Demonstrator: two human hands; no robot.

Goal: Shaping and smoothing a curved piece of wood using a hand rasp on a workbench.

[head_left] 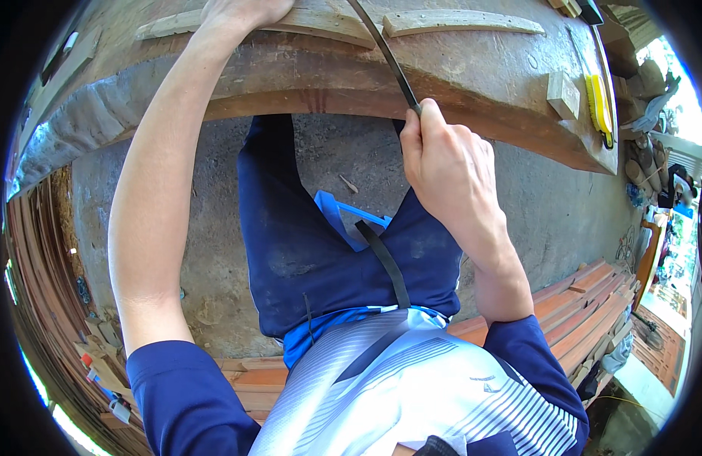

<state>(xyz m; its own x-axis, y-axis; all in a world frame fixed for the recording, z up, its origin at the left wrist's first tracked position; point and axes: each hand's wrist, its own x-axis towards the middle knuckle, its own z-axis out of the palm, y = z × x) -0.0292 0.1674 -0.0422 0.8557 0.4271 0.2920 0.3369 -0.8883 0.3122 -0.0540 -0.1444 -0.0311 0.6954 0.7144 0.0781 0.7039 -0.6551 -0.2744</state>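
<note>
My right hand (453, 163) is closed around the lower end of a long, narrow dark strip (392, 62). The strip slants up and left over the workbench (290, 80), past the picture's top edge, so its far end is out of sight. My left hand (248, 11) lies at the top edge over a curved wooden piece (320, 25); its fingers are cut off from view. Another curved wooden piece (461, 22) rests on the bench just right of the strip. Left of my left wrist shows a pale wooden length (168, 26).
A small wooden block (564, 95) and a yellow-and-black hand tool (598, 106) sit near the bench's right corner. Stacked reddish planks (586, 304) lie behind me. More long boards (43, 281) are on the left. Something blue (343, 213) shows between my legs.
</note>
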